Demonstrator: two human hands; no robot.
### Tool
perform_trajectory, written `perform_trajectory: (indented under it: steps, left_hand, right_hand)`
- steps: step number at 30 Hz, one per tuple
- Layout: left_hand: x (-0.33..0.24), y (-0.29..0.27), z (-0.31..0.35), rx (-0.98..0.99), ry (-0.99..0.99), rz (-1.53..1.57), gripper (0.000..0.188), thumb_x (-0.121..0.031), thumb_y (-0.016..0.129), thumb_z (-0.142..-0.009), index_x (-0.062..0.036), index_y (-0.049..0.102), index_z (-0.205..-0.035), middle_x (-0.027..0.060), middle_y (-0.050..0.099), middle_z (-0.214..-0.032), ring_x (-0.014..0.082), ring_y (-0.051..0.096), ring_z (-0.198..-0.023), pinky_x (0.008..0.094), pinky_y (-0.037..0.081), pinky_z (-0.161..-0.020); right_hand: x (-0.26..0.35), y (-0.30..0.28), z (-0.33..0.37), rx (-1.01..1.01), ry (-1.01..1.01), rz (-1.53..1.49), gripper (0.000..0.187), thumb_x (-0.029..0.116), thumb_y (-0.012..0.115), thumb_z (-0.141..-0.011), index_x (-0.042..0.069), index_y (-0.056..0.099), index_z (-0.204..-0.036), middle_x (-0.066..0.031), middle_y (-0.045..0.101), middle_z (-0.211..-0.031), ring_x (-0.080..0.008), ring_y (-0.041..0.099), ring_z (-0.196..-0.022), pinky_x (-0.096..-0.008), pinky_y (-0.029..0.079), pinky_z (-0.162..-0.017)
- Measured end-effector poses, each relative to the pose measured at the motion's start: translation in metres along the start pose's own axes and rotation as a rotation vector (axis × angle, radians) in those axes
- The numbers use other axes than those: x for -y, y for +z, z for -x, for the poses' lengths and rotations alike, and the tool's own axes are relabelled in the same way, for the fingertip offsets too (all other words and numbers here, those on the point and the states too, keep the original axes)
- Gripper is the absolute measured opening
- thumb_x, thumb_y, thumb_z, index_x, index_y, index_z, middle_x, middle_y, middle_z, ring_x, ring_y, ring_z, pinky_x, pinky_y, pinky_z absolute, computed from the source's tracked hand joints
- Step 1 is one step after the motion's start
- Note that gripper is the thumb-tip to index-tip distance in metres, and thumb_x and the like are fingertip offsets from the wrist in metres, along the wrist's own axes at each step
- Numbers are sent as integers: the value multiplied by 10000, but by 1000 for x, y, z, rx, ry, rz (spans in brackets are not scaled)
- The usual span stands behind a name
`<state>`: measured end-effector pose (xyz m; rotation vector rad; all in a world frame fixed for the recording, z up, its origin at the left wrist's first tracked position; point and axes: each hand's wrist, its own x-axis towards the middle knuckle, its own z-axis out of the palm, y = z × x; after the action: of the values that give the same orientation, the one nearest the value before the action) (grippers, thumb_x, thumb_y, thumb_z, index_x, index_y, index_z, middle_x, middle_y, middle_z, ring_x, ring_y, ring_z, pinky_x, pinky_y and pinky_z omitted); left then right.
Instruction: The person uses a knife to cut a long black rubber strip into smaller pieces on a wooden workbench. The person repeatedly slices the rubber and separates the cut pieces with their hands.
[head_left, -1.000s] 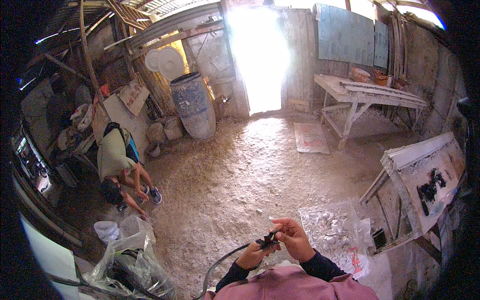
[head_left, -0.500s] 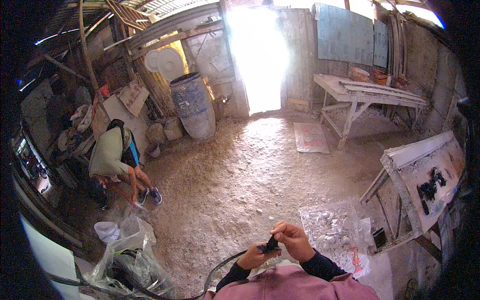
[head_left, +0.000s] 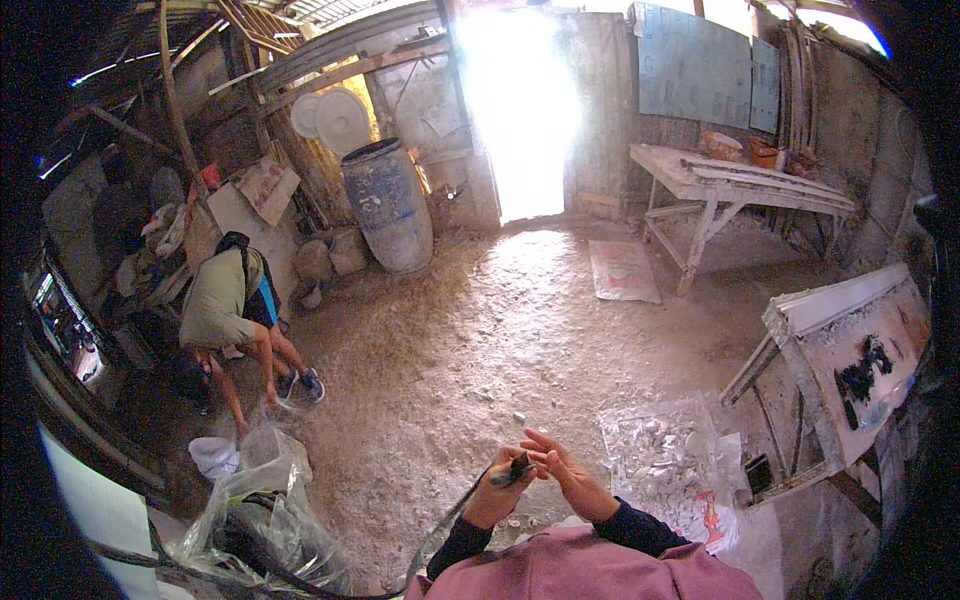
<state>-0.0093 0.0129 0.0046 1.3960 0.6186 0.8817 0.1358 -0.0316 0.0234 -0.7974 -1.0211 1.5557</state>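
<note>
In front of my body, my left hand (head_left: 492, 494) is closed around the end of a long black strip (head_left: 440, 529); I cannot tell whether it is strap or rubber. A dark bunched piece at that end (head_left: 520, 464) pokes out between thumb and fingers. Beside it, my right hand (head_left: 578, 486) has its fingers stretched out, the thumb close to the bunched end. From my left hand the strip curves down leftward, past a clear plastic bag (head_left: 290, 480) with black material inside.
A person (head_left: 222, 310) bends at the left, reaching toward a white sack (head_left: 213, 457). White rubble lies on a plastic sheet (head_left: 655, 450) to my right. Beyond are a tilted wooden stand (head_left: 800, 345), a long table (head_left: 720, 178) and a blue barrel (head_left: 390, 210).
My right hand has let go of the bunched end and spread its fingers. The left hand has turned upward and shifted slightly left. The other person's arm reaches to the white sack.
</note>
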Motion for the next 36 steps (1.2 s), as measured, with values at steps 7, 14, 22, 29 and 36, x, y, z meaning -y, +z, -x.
perform_trajectory:
  steps: [7, 14, 22, 29, 36]
  left_hand:
    - [-10, -8, 0, 38, -7, 90, 426, -457, 473, -844, -49, 507, -726, 73, 532, -718, 186, 525, -737, 317, 420, -679]
    - [-22, -7, 11, 44, -93, 284, 428, -450, 439, -857, -62, 452, -679, 36, 461, -599, 172, 522, -634, 298, 429, -680]
    - [-36, -37, 5, -155, 133, 864, 371, -442, 403, -873, -123, 404, -683, -41, 275, -521, 91, 303, -460, 293, 383, -562]
    - [-45, -67, 8, -299, 173, 1189, 333, -383, 356, -915, -129, 413, -707, -40, 264, -507, 83, 280, -441, 257, 366, -525]
    - [-35, -76, 4, -294, 132, 1064, 295, -378, 397, -901, -115, 476, -791, -26, 339, -557, 116, 377, -505, 291, 420, -602]
  right_hand:
    - [-21, 3, -6, 233, -67, 391, 894, 161, 691, -738, 106, 65, -1373, -124, 290, -1341, -216, 288, -1226, -337, 250, -997]
    - [-34, 12, -10, 164, -88, 266, 666, 134, 651, -769, 89, 256, -1303, -84, 445, -1181, -163, 462, -1044, -282, 412, -833]
    - [-39, 13, -9, 236, 139, 505, 284, 219, 560, -841, 55, 495, -1063, -23, 540, -757, -119, 481, -696, -287, 418, -611]
    - [-45, 7, -10, 325, 56, 719, 297, 288, 541, -848, 38, 488, -998, -142, 563, -709, -221, 556, -640, -351, 429, -578]
    - [-36, 7, -9, 311, 165, 808, 306, 311, 494, -870, 33, 482, -998, -185, 562, -711, -292, 562, -618, -404, 420, -567]
